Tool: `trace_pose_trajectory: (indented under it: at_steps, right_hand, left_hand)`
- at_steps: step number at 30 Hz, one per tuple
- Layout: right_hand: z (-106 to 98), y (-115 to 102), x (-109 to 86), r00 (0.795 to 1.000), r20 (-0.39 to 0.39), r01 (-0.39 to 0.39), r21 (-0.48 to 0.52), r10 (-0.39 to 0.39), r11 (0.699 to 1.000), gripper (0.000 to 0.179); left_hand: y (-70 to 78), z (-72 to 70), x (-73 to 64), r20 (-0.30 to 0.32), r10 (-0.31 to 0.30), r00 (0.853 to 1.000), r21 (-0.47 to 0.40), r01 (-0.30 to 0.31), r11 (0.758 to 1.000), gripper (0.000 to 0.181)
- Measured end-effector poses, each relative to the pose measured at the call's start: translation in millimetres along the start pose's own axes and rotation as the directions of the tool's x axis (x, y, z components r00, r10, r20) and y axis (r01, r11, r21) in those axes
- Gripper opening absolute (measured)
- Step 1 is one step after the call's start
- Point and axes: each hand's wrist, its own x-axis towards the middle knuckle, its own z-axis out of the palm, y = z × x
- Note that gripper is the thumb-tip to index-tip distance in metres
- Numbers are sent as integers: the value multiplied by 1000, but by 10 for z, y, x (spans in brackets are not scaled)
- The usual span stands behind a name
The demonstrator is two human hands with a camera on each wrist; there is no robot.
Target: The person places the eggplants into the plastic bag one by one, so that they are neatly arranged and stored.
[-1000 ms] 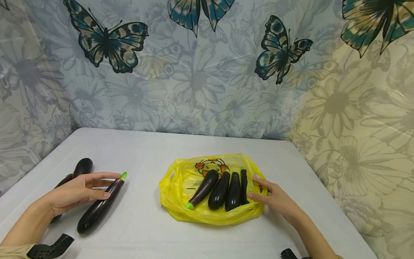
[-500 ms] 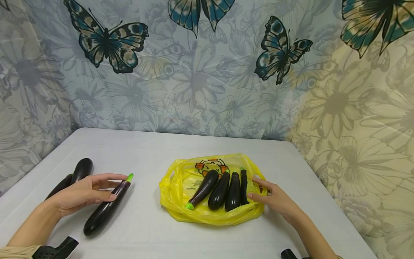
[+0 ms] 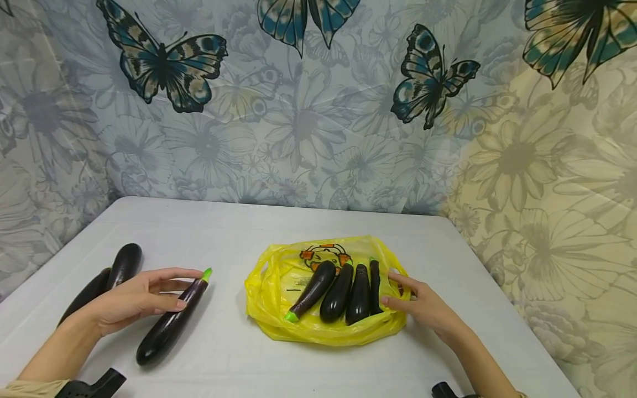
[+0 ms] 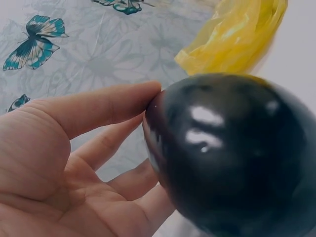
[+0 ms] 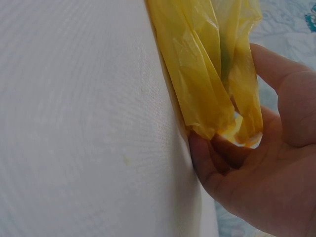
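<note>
Between thumb and fingertips, my left hand grips a dark purple eggplant with a bright green stem. The eggplant lies slanted, its stem end away from me; in the left wrist view its glossy round end fills much of the picture beside the fingers. On the right, my right hand holds the side of a yellow plastic bag, thumb on one face and fingers around its edge. Several eggplants lie side by side within the bag's opening, tops showing.
Two more eggplants, one long and one partly covered by it, lie behind my left hand and forearm. A white table carries everything. Behind it hangs a butterfly-print cloth.
My left hand and its eggplant have shifted a little to the right, toward the bag, uncovering more of the eggplants behind. The right hand and the bag have stayed put.
</note>
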Motion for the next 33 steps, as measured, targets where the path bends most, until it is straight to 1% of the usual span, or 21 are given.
trace_pose_trajectory:
  at_steps: [8, 12, 18, 23, 28, 30, 33]
  right_hand:
    - [2, 4, 1, 1000, -2, -1, -3, 1, 1000, 81]
    - [4, 5, -1, 1000, -1, -2, -2, 2, 1000, 81]
    - [3, -1, -4, 1000, 0, -1, 2, 1, 1000, 81]
    - [-9, -11, -5, 1000, -4, -4, 5, 4, 1000, 81]
    - [-5, -7, -6, 1000, -2, -11, 15, 11, 1000, 82]
    - [-2, -4, -6, 1000, -1, -9, 18, 10, 1000, 81]
    - [0, -6, -6, 1000, -1, -5, 17, 5, 1000, 81]
  left_hand:
    - [32, 47, 18, -39, -17, 999, 0, 17, 1000, 62]
    - [51, 79, 23, -55, -6, 998, -4, 6, 1000, 63]
    - [103, 127, 23, -116, 3, 993, 2, -3, 1000, 66]
    - [209, 208, 17, -141, 38, 989, 20, -36, 999, 68]
    - [377, 317, 34, -118, 75, 990, 51, -69, 996, 66]
    - [450, 370, 54, -92, 99, 991, 59, -94, 994, 65]
    - [582, 474, 105, -52, 137, 989, 48, -135, 990, 64]
